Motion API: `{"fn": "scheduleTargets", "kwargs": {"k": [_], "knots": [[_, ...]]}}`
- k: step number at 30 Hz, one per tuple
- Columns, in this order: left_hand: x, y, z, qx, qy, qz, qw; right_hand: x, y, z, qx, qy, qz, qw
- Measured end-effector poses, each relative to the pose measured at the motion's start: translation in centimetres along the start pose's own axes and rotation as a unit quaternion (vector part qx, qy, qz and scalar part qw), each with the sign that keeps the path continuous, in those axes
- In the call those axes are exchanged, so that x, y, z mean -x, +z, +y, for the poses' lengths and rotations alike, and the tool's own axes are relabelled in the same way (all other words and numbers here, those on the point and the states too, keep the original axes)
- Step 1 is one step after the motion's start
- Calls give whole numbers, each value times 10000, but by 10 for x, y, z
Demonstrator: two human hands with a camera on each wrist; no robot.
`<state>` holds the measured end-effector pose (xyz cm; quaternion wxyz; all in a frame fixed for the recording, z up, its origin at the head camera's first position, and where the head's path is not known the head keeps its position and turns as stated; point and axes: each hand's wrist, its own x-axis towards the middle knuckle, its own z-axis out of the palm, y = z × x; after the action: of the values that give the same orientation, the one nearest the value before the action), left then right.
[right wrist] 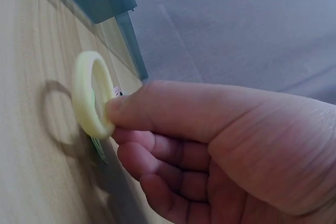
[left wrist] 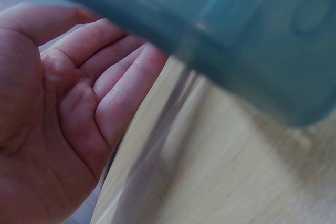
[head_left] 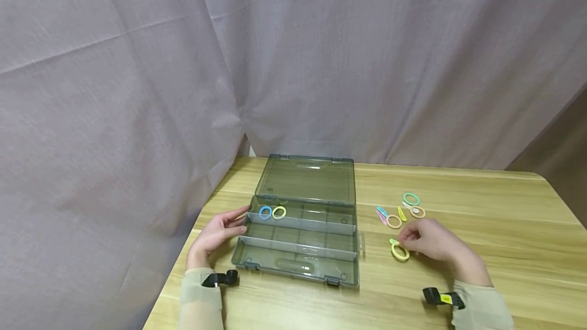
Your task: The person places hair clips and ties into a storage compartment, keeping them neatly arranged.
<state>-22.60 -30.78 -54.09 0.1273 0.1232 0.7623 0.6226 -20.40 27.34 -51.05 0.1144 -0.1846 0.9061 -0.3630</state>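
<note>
My right hand [head_left: 430, 241] pinches a pale yellow hair tie [right wrist: 81, 95] between thumb and forefinger, just above the table to the right of the box. Under that ring lies a green hair clip [head_left: 393, 241], partly hidden. My left hand [head_left: 219, 233] rests against the left side of the translucent grey compartment box [head_left: 300, 246], its fingers loosely extended and the fingertips hidden by the box in the left wrist view. The lid [head_left: 304, 180] is folded back. In the rear compartment are a blue hair tie [head_left: 265, 218] and a yellow hair tie [head_left: 278, 218].
Beyond my right hand lie a green hair tie [head_left: 411, 204], two orange hair ties [head_left: 394, 227], and several clips, among them a blue clip [head_left: 381, 211], a pink clip [head_left: 381, 217] and a yellow clip [head_left: 401, 214]. A grey curtain [head_left: 321, 65] hangs behind the wooden table [head_left: 481, 202].
</note>
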Motion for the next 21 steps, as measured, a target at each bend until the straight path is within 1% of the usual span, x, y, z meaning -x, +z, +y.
{"fn": "scheduleTargets", "kwargs": {"k": [5, 11, 18, 21], "knots": [[1, 0, 0, -13, 4, -29, 10000, 0, 1, -1, -27, -115, 10, 9999], [1, -1, -1, -58, 31, -18, 10000, -1, 2, 1, 103, -138, 14, 9999], [0, -1, -1, -36, 55, -30, 10000, -3, 3, 2, 532, -285, 87, 9981], [0, -1, -1, -48, 66, -13, 10000, -4, 3, 3, 609, -192, 102, 9979]]}}
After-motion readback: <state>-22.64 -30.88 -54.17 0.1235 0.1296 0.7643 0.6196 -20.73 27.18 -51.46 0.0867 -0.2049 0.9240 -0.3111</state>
